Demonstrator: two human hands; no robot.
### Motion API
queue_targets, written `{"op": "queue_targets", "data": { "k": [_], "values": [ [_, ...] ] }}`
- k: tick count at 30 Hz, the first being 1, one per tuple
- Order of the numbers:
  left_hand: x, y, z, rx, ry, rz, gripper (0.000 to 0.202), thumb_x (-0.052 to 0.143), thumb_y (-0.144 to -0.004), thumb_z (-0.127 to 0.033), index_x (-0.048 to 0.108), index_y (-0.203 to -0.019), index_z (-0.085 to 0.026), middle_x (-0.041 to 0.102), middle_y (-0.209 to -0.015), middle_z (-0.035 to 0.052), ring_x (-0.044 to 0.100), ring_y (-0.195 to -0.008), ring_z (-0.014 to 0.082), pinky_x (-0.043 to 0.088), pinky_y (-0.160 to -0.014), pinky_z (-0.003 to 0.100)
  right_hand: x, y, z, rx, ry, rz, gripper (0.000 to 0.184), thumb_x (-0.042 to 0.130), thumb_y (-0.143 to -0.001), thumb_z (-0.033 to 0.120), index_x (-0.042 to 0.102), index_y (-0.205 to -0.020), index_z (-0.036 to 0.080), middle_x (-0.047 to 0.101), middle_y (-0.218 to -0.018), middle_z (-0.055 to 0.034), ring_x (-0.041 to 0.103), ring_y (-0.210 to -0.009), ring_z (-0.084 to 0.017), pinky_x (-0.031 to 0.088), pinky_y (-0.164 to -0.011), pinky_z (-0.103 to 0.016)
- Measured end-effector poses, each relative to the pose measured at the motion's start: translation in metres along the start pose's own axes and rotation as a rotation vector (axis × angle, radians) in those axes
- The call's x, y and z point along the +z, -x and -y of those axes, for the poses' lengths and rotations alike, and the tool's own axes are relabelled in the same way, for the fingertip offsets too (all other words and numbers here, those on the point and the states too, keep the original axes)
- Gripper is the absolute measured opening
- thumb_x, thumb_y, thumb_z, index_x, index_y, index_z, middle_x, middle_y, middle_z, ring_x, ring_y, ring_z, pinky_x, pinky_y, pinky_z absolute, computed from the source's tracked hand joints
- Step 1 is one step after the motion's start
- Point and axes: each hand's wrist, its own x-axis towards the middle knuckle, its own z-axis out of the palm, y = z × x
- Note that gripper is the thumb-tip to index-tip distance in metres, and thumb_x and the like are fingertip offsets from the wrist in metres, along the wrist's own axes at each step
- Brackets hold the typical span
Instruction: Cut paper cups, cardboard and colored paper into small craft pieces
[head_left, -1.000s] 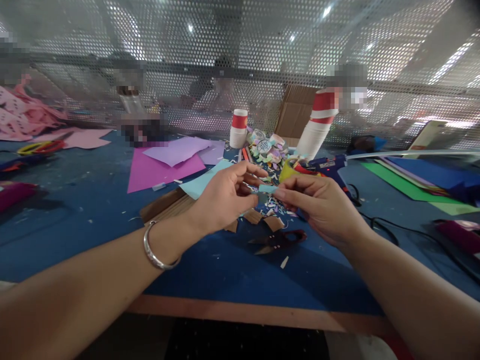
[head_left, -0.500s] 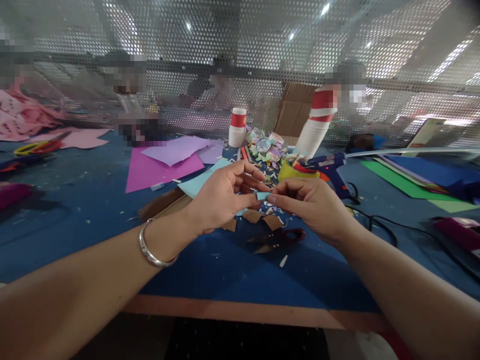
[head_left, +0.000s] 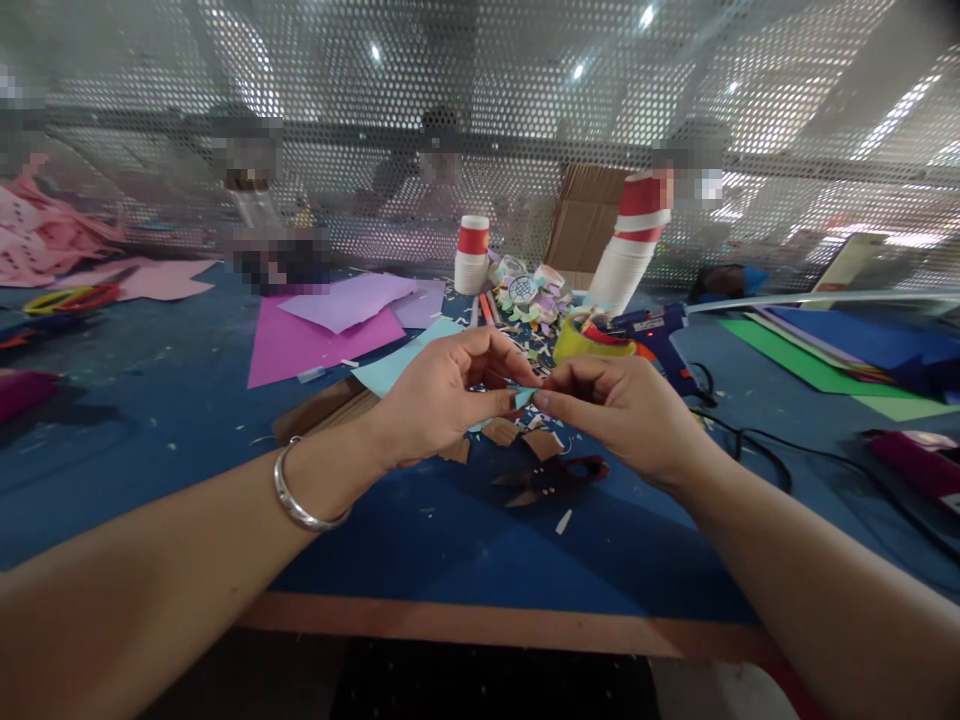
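Observation:
My left hand (head_left: 442,400) and my right hand (head_left: 622,410) meet above the blue table (head_left: 150,400), both pinching one small light-blue paper scrap (head_left: 523,398) between thumb and fingers. The scrap is mostly covered by my fingertips. A silver bangle (head_left: 296,495) circles my left wrist. Dark red scissors (head_left: 551,478) lie on the table just under my hands, beside brown paper scraps (head_left: 499,432).
A blue glue gun (head_left: 660,335) with its cord, a yellow tape roll (head_left: 581,340), red-and-white paper cup stacks (head_left: 472,255) and a pile of coloured scraps (head_left: 532,295) sit behind. Magenta and lilac sheets (head_left: 315,335) lie left, green and blue sheets (head_left: 825,360) right. A perforated screen backs the table.
My hands have drawn closer together and slightly lower, and less of the light-blue scrap shows between my fingertips than one second ago.

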Motion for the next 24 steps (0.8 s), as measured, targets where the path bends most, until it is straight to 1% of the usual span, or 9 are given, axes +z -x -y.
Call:
{"op": "queue_targets", "data": {
  "k": [3, 7, 12, 14, 15, 17, 18, 21, 24],
  "values": [
    [-0.001, 0.0, 0.0, 0.031, -0.025, 0.016, 0.018, 0.076, -0.079, -0.01, 0.062, -0.09, -0.014, 0.069, -0.09, 0.0011, 0.063, -0.079, 0.0084, 0.053, -0.072, 0.021, 0.0, -0.001, -0.001, 0.006, 0.001, -0.008, 0.028, 0.07, -0.08, 0.044, 0.064, -0.07, 0.018, 0.054, -0.063, 0.0015, 0.043, -0.058, -0.012, 0.032, -0.053, -0.028],
    [-0.002, 0.001, -0.001, 0.07, -0.061, 0.031, 0.017, 0.074, -0.081, -0.009, 0.061, -0.091, -0.015, 0.07, -0.093, 0.0017, 0.065, -0.081, 0.0087, 0.054, -0.073, 0.021, -0.001, 0.0, 0.0, 0.001, -0.043, -0.014, 0.024, 0.073, -0.079, 0.041, 0.069, -0.079, 0.017, 0.063, -0.072, -0.0011, 0.052, -0.065, -0.014, 0.039, -0.059, -0.029],
    [-0.001, 0.002, -0.005, 0.085, -0.049, 0.001, 0.025, 0.076, -0.079, -0.008, 0.059, -0.095, -0.017, 0.07, -0.094, 0.0012, 0.066, -0.08, 0.0092, 0.055, -0.07, 0.021, -0.001, 0.001, 0.002, -0.049, -0.031, -0.041, 0.02, 0.072, -0.08, 0.038, 0.069, -0.077, 0.018, 0.061, -0.069, 0.0, 0.05, -0.062, -0.013, 0.037, -0.057, -0.028],
    [-0.003, 0.002, -0.007, 0.047, -0.004, -0.038, 0.026, 0.078, -0.078, -0.012, 0.059, -0.095, -0.017, 0.07, -0.091, 0.0006, 0.067, -0.076, 0.0099, 0.057, -0.068, 0.022, -0.001, 0.0, 0.003, -0.055, -0.041, -0.054, 0.019, 0.072, -0.079, 0.037, 0.07, -0.077, 0.018, 0.062, -0.069, 0.0002, 0.049, -0.062, -0.013, 0.037, -0.057, -0.028],
    [-0.004, 0.001, -0.008, 0.009, 0.021, -0.057, 0.022, 0.078, -0.08, -0.015, 0.061, -0.094, -0.017, 0.07, -0.089, 0.0006, 0.067, -0.074, 0.0102, 0.058, -0.068, 0.023, -0.001, 0.0, 0.003, -0.055, -0.048, -0.057, 0.018, 0.073, -0.079, 0.036, 0.07, -0.077, 0.018, 0.062, -0.068, 0.0003, 0.049, -0.062, -0.013, 0.037, -0.057, -0.028],
    [-0.007, 0.001, -0.01, -0.087, 0.063, -0.078, 0.013, 0.073, -0.087, -0.025, 0.065, -0.091, -0.015, 0.071, -0.087, 0.002, 0.069, -0.073, 0.0107, 0.06, -0.068, 0.024, 0.0, 0.0, 0.003, -0.057, -0.06, -0.057, 0.018, 0.073, -0.079, 0.036, 0.069, -0.076, 0.018, 0.062, -0.068, 0.0004, 0.049, -0.061, -0.012, 0.037, -0.056, -0.028],
    [-0.007, 0.0, -0.01, -0.132, 0.072, -0.077, 0.016, 0.071, -0.09, -0.03, 0.067, -0.089, -0.015, 0.071, -0.088, 0.0029, 0.069, -0.072, 0.0107, 0.06, -0.068, 0.024, 0.0, 0.0, 0.002, -0.056, -0.063, -0.056, 0.018, 0.073, -0.078, 0.035, 0.069, -0.075, 0.018, 0.062, -0.067, 0.0005, 0.049, -0.061, -0.012, 0.036, -0.056, -0.028],
    [-0.008, 0.0, -0.01, -0.215, 0.073, -0.015, 0.023, 0.072, -0.089, -0.036, 0.07, -0.088, -0.014, 0.072, -0.084, 0.003, 0.072, -0.073, 0.012, 0.061, -0.07, 0.025, 0.0, -0.001, 0.0, -0.048, -0.053, -0.053, 0.017, 0.074, -0.077, 0.033, 0.068, -0.075, 0.018, 0.061, -0.066, 0.001, 0.047, -0.06, -0.012, 0.035, -0.055, -0.027],
    [-0.006, 0.0, -0.006, -0.239, 0.101, 0.038, 0.023, 0.08, -0.083, -0.034, 0.069, -0.088, -0.014, 0.072, -0.077, 0.0016, 0.074, -0.075, 0.0158, 0.063, -0.074, 0.029, 0.001, -0.001, -0.001, -0.047, -0.052, -0.031, 0.016, 0.072, -0.078, 0.033, 0.068, -0.075, 0.018, 0.06, -0.066, 0.001, 0.047, -0.059, -0.012, 0.035, -0.055, -0.028]
  ]
}}
